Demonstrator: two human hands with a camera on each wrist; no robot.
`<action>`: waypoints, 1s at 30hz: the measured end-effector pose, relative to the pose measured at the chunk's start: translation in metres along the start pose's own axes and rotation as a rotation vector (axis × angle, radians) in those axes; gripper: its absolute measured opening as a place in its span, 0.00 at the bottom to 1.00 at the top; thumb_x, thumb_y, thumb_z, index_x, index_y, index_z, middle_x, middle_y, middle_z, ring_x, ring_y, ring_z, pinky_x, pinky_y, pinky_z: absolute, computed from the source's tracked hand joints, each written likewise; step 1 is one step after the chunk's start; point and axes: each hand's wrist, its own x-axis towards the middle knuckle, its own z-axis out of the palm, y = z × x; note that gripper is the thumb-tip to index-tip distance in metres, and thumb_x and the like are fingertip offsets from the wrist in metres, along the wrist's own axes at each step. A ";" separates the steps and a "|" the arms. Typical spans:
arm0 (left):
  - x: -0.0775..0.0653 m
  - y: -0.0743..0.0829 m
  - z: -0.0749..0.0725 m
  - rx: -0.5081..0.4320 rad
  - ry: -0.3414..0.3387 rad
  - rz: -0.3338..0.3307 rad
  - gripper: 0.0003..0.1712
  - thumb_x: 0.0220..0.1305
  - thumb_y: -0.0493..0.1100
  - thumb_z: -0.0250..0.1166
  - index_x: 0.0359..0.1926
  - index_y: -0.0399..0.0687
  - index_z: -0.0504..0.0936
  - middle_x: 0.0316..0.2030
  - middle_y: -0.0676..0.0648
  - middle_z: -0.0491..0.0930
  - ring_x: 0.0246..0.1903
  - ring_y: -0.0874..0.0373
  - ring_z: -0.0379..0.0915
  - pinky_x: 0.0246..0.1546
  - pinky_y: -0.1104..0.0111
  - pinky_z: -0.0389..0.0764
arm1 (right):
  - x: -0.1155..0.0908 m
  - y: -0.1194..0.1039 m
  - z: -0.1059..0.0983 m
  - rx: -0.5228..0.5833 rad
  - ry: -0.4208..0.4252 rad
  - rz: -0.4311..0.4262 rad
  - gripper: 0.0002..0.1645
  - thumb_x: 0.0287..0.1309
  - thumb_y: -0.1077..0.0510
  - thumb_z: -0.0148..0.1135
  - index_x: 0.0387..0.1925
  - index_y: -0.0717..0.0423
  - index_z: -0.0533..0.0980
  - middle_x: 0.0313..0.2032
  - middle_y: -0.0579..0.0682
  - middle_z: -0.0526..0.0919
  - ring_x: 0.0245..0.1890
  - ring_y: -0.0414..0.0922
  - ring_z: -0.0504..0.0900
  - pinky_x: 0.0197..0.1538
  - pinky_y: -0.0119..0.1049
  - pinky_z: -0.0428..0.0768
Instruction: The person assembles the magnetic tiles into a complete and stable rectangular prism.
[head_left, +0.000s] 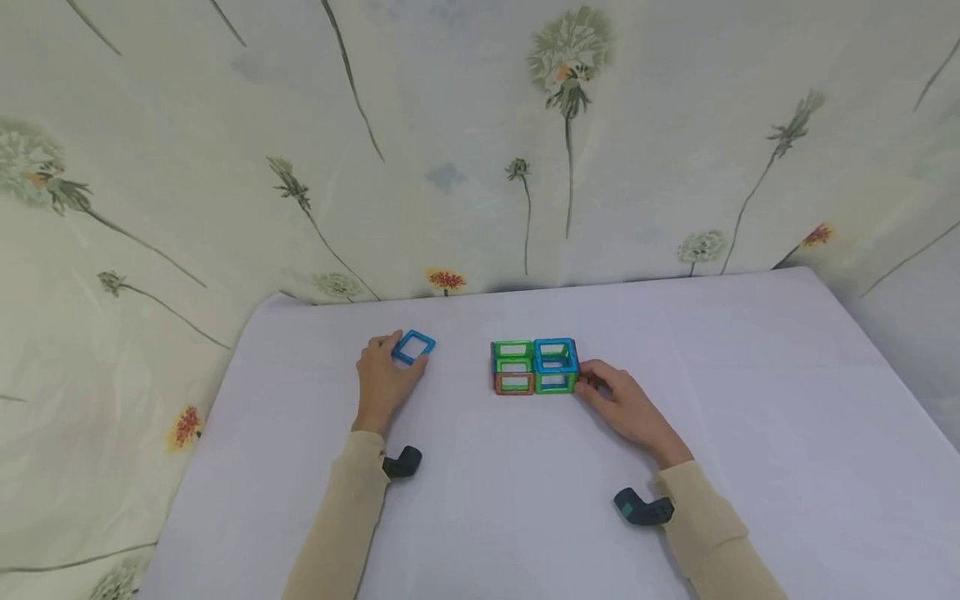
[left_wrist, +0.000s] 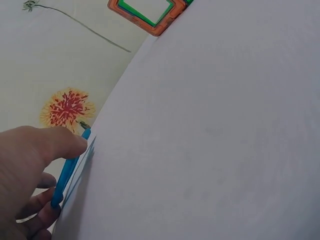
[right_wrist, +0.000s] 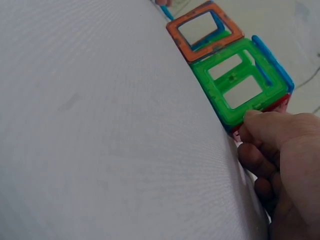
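Note:
On the left, my left hand [head_left: 384, 379] pinches a blue square magnetic tile [head_left: 423, 336] between thumb and fingers. The left wrist view shows this tile edge-on, tilted close over the white cloth. To its right stands a magnetic tile structure [head_left: 536, 379] of two joined cubes. Its left cube has an orange front tile [right_wrist: 180, 42] and shows no tile on top. The right cube has a green front tile [right_wrist: 215, 100], a blue top tile [head_left: 555, 341] and a red right side [right_wrist: 275, 103]. My right hand [head_left: 626, 406] grips that right side, thumb at the green tile's corner.
A white cloth [head_left: 495, 500] covers the table. Behind its back edge hangs a curtain [head_left: 450, 108] printed with dandelions and orange flowers. Dark wrist cameras [head_left: 643, 508] sit at both beige sleeves [head_left: 337, 517].

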 end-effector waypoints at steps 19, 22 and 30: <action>0.001 -0.007 0.007 -0.231 0.063 0.131 0.32 0.58 0.49 0.67 0.63 0.51 0.70 0.58 0.44 0.69 0.58 0.51 0.68 0.59 0.58 0.71 | 0.003 0.033 0.008 0.012 -0.004 0.029 0.15 0.67 0.51 0.53 0.52 0.48 0.73 0.40 0.43 0.80 0.41 0.39 0.71 0.47 0.31 0.71; 0.000 -0.006 0.010 -0.276 0.092 0.170 0.32 0.58 0.48 0.67 0.63 0.53 0.70 0.58 0.46 0.70 0.58 0.53 0.68 0.57 0.58 0.72 | 0.002 0.034 0.008 0.000 0.004 0.023 0.15 0.67 0.50 0.52 0.52 0.48 0.73 0.40 0.43 0.80 0.41 0.39 0.72 0.47 0.32 0.72; -0.002 0.010 0.016 -0.338 0.140 0.318 0.30 0.58 0.48 0.67 0.62 0.53 0.71 0.58 0.51 0.71 0.59 0.59 0.67 0.53 0.61 0.73 | 0.001 0.038 0.009 -0.019 0.014 -0.006 0.15 0.67 0.50 0.52 0.52 0.48 0.73 0.40 0.42 0.80 0.40 0.37 0.72 0.46 0.31 0.72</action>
